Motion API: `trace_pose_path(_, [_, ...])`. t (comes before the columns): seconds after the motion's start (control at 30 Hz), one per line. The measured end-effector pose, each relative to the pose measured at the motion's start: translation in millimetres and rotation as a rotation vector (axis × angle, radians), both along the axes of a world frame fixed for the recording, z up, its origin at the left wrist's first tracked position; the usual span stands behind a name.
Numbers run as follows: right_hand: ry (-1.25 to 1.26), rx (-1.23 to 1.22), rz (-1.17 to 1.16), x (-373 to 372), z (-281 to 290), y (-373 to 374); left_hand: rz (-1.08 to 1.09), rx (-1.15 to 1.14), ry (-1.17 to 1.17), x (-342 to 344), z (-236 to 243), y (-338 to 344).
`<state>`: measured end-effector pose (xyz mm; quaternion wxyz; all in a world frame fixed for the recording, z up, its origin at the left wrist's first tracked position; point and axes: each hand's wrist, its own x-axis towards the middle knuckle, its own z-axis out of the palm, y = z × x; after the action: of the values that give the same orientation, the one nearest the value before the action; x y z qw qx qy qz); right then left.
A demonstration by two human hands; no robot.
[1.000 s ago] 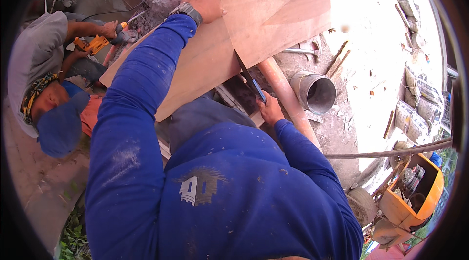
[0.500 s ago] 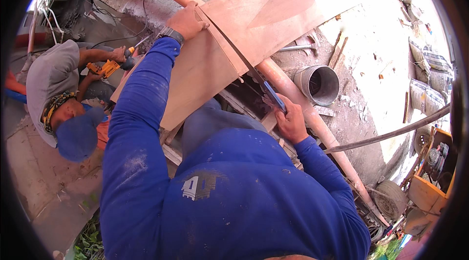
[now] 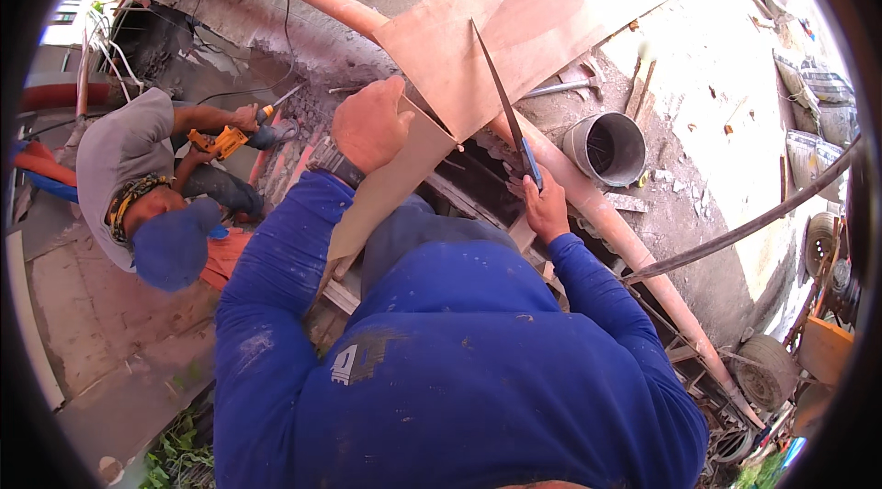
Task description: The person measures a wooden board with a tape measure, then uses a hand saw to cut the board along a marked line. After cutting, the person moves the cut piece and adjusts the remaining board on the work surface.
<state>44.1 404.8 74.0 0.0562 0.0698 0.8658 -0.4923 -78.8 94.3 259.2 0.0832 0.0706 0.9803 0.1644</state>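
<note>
My right hand [image 3: 548, 206] is closed around the blue handle of a handsaw [image 3: 501, 89]. The blade points away from me, over the larger plywood sheet [image 3: 514, 25], which lies across the long orange pipe [image 3: 602, 199]. My left hand [image 3: 372, 124] is curled over the top edge of a smaller plywood piece [image 3: 390, 181], its fingertips partly hidden behind the board. That piece stands tilted on edge in front of my legs, and its near corner meets or overlaps the larger sheet's corner; I cannot tell if they touch.
At the left, a person in a blue cap [image 3: 170, 245] crouches with a yellow power tool [image 3: 219, 142]. A grey bucket [image 3: 604, 151] stands beyond the pipe, near a hammer [image 3: 565, 86]. A dark cable or hose [image 3: 744, 236] crosses the right side. Sacks [image 3: 818, 89] line the far right.
The saw has come up out of the slit between the two boards, its blade now over the larger sheet. My left hand has tipped the smaller piece up and drawn it nearer.
</note>
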Motion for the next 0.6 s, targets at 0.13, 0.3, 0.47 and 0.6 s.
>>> trace_pose_path(0.13, [-0.076, 0.040, 0.069, -7.3, -11.8, -3.2, -0.116, 0.140, 0.067, 79.0, -6.0, 32.8])
trace_pose_path(0.3, [-0.059, 0.098, 0.105, -18.9, -42.4, 0.8, -0.050, 0.230, 0.115, 146.1, -43.6, 2.3])
trace_pose_path(0.47, [-0.092, 0.127, 0.102, -14.1, -64.9, -0.3, 0.285, 0.198, 0.028, 207.8, -111.4, -90.0])
trace_pose_path(0.6, [-0.070, 0.132, 0.124, -6.4, -70.2, -8.1, 0.560, 0.189, -0.024, 249.4, -163.2, -145.3])
